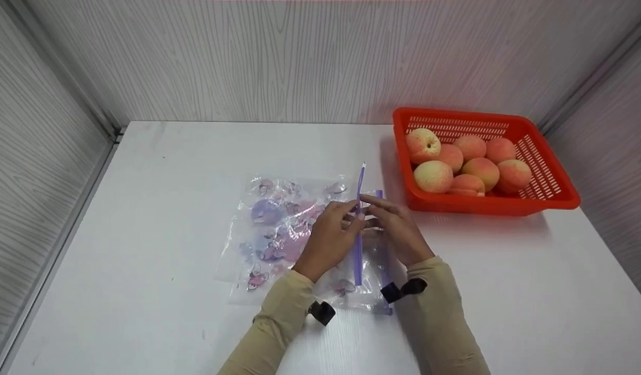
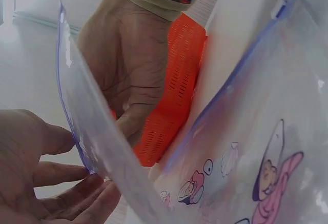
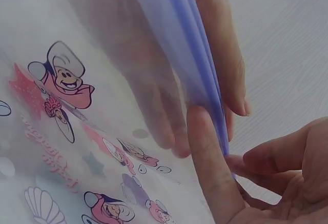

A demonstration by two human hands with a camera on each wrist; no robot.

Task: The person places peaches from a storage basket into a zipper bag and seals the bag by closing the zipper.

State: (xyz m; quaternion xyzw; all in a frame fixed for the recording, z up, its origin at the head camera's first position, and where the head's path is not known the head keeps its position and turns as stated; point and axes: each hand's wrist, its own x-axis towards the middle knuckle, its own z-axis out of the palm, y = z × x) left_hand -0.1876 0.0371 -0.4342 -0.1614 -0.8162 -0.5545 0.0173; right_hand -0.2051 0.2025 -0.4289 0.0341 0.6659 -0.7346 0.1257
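Observation:
A clear zip bag [image 3: 97, 147] printed with pink cartoon figures and shells has its purple zip edge [image 1: 358, 260] raised off the table. My left hand [image 1: 331, 229] pinches this edge near its middle. From the other side, my right hand [image 1: 404, 234] holds the same edge, its fingers on both faces of the strip in the right wrist view. Beneath lies another printed zip bag [image 2: 271, 172], flat on the table, with its purple edge towards the right. A small white slider [image 2: 278, 8] shows on that lower bag. Whether the raised bag's mouth is parted is unclear.
A red plastic basket [image 1: 492, 205] with slotted sides stands at the back right, holding several peaches [image 1: 433, 176]. The white table [image 1: 117, 260] is bounded by pale wood-grain panels [image 1: 279, 62] at the back and sides.

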